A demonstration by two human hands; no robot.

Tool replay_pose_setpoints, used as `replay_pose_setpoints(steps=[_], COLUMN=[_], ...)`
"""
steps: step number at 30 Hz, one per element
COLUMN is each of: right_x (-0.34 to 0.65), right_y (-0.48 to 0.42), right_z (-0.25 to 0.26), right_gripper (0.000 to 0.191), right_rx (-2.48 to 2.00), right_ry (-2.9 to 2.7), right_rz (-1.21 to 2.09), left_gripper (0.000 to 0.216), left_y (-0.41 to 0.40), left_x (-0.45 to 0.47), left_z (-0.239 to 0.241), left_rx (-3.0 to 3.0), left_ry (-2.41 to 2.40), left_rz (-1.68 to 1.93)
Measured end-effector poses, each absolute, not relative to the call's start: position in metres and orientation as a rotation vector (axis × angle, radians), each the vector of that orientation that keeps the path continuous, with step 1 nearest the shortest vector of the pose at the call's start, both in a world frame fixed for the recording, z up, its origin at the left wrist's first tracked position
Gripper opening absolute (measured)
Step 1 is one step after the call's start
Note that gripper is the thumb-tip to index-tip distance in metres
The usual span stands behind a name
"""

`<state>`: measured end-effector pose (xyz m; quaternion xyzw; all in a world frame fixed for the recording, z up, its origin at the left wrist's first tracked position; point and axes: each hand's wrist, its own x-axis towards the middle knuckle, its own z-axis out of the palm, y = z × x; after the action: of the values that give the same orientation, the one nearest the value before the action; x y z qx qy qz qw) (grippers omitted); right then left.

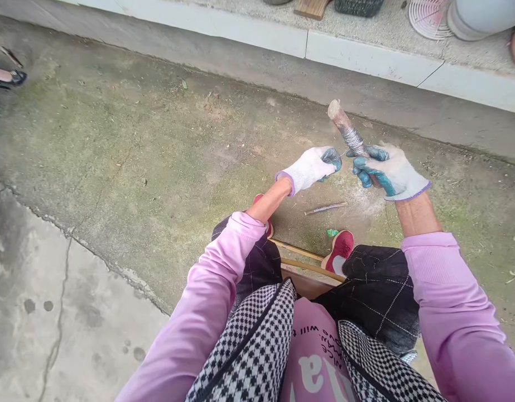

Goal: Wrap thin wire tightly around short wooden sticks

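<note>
My right hand [389,170], in a white glove with blue coated fingers, is closed round a thick wooden stick [339,115]. Silvery wire [353,140] is wound in many turns about the stick's middle, and its far end tilts up to the left. Just left of the stick, my left hand [311,168], gloved the same way, has its fingers pinched together. A thin strand of wire runs from these fingertips toward the coil. On the ground below the hands lies a thin rod [325,208] with a silvery wrapped middle.
A tiled ledge [265,34] crosses the top, bearing a wooden board [311,8], a pinkish round rack [429,18] and a white bucket [483,17]. Yellowish bars [309,265] lie between my legs. A green scrap [332,233] is near my shoe. Another person's foot [17,77] shows at left.
</note>
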<state>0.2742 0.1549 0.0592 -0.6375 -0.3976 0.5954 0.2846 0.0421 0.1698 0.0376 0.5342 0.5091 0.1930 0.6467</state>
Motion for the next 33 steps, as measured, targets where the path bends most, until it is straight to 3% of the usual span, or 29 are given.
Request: replay_pose_setpoints(steps=[8, 13, 16, 21, 26, 30, 33], right_x=[0.275, 0.282, 0.287, 0.295, 0.292, 0.289, 0.293], right_y=[0.154, 0.167, 0.176, 0.178, 0.173, 0.173, 0.179], right_z=[0.039, 0.030, 0.025, 0.016, 0.017, 0.027, 0.031], right_gripper=[0.038, 0.017, 0.019, 0.036, 0.040, 0.029, 0.021], right_rx=[-1.777, -2.028, -2.120, -2.073, -1.909, -2.000, -2.155], right_ry=[-1.264, -1.730, -1.832, -1.689, -1.243, -1.264, -1.572], right_rz=[1.435, 1.003, 0.866, 1.005, 1.314, 1.277, 1.060], left_gripper=[0.023, 0.021, 0.022, 0.022, 0.023, 0.023, 0.023], left_y=[0.166, 0.169, 0.171, 0.166, 0.164, 0.164, 0.167], left_x=[0.048, 0.041, 0.037, 0.038, 0.040, 0.040, 0.036], left_z=[0.032, 0.025, 0.029, 0.042, 0.044, 0.043, 0.045], left_rx=[1.288, 1.340, 1.392, 1.417, 1.425, 1.397, 1.378], left_ry=[1.190, 1.239, 1.235, 1.202, 1.173, 1.147, 1.133], left_rz=[0.416, 0.326, 0.290, 0.251, 0.213, 0.218, 0.209])
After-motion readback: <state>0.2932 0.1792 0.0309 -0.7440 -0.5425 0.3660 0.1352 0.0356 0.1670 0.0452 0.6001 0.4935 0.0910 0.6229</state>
